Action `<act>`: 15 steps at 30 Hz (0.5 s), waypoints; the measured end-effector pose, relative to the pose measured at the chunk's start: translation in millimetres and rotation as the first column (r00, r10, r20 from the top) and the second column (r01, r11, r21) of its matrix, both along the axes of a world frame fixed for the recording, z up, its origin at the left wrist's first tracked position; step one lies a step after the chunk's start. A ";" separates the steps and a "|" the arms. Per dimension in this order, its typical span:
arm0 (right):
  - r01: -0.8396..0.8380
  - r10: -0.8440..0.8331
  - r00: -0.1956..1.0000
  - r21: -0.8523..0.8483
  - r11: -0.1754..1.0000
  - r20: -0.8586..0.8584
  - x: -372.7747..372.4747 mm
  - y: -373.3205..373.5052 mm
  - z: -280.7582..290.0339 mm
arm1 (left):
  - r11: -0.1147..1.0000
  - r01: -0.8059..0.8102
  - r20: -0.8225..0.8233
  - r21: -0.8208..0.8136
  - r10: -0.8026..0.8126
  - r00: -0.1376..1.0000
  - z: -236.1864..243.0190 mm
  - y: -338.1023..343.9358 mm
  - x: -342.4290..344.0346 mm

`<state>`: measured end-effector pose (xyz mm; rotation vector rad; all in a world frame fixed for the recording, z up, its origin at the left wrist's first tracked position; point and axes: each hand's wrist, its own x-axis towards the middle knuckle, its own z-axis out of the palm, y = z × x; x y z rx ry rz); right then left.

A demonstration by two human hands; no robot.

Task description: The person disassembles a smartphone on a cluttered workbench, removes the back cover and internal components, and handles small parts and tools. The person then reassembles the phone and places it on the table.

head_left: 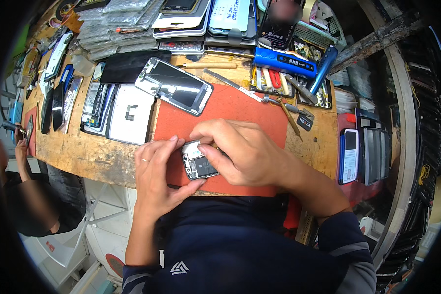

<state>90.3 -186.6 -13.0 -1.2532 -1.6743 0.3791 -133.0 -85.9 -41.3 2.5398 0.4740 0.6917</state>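
Observation:
An opened smartphone body [199, 165] lies on a red-orange mat [259, 117], its inner parts and dark battery exposed. My left hand [157, 171], a ring on one finger, steadies the phone with fingertips at its far left edge and the thumb along its near edge. Over the phone's right side, my right hand [242, 149] is closed in a pinch close to the upper inner parts. Whatever sits between those fingers is mostly hidden by the hand. Beyond both hands, a detached phone screen assembly [175, 85] rests partly on the mat, its inner side up.
A wooden-handled tool [210, 65], a metal spudger [230, 84] and a blue electric tool [285, 62] lie at the back. Left stands a white tray [130, 115] with a small dark part. Another person's hand [22, 149] works at far left. Phones [349, 157] stand right.

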 end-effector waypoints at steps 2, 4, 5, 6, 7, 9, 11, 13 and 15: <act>0.006 -0.006 1.000 0.006 1.000 0.004 -0.5 0.7 -0.9 | 1.000 0.002 0.015 0.007 -0.002 1.000 -1.0 0.0 0.6; 0.005 -0.005 1.000 0.006 1.000 0.010 -0.7 1.2 -0.9 | 1.000 0.000 0.024 0.007 0.000 1.000 -1.3 0.1 0.7; 0.004 -0.004 1.000 0.008 1.000 0.020 -0.8 1.4 -0.5 | 1.000 0.002 0.029 0.014 -0.003 1.000 -1.2 0.1 0.7; -0.003 0.003 1.000 0.010 1.000 0.017 -0.7 1.5 0.2 | 1.000 0.000 0.034 0.019 -0.001 0.999 -0.8 0.0 0.7; 0.001 -0.002 0.999 0.012 1.000 0.036 -0.6 1.4 1.1 | 1.000 -0.002 0.041 0.026 0.001 0.999 -0.4 0.0 0.7; -0.003 0.003 0.999 0.004 1.000 0.036 -0.6 1.3 2.8 | 1.000 -0.012 0.024 0.027 0.011 1.000 0.7 -0.6 0.6; 0.004 -0.005 1.000 0.012 1.000 0.029 -1.0 1.4 3.5 | 0.999 -0.016 0.018 0.033 0.016 1.000 1.0 -0.9 0.7; 0.012 -0.013 1.000 0.013 1.000 0.024 -1.4 1.7 2.8 | 0.999 -0.019 0.025 0.044 0.018 1.000 0.0 -1.1 0.8; 0.015 -0.016 1.000 0.037 0.999 0.017 -2.1 2.2 2.0 | 0.999 -0.003 0.046 0.038 0.002 0.999 -1.8 -0.8 0.8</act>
